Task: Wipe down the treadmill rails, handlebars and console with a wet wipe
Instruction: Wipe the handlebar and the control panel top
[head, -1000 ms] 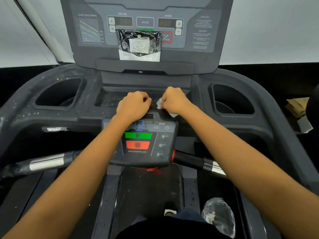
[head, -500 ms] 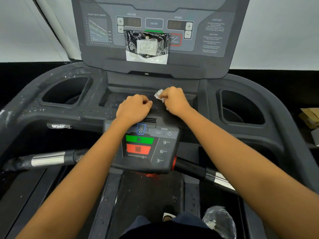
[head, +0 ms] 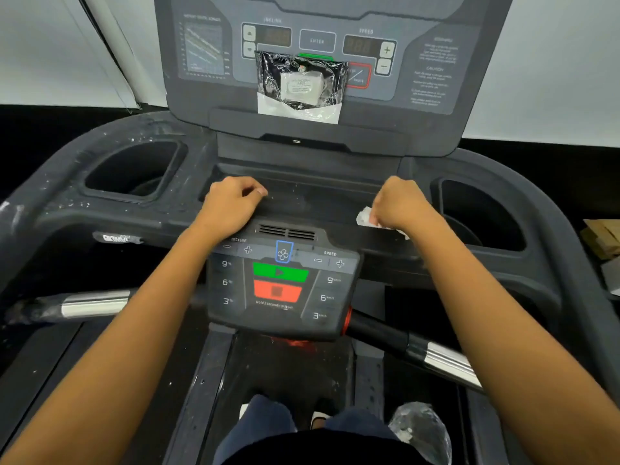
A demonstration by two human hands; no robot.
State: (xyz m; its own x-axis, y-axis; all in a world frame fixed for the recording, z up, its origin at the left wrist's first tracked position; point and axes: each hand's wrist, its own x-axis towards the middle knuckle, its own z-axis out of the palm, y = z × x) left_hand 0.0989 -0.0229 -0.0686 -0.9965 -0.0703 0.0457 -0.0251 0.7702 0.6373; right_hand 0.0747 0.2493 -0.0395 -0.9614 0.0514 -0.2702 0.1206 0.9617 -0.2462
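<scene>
Head view: the right hand, fingers curled round the white wet wipe, has slid from beside the left hand out to 2 o'clock of the control panel, along the tray ledge. Left hand rests fisted, empty, at 11 o'clock. Centre ledge likely done.

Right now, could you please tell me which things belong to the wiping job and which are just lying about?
Job: crumpled white wet wipe in the right hand; left hand on the dark grey console ledge; black-and-chrome handlebar; control panel with green and red buttons.
Lying about: crinkled plastic packet on the upper display; clear plastic bag, bottom right; brown cardboard, far right.
</scene>
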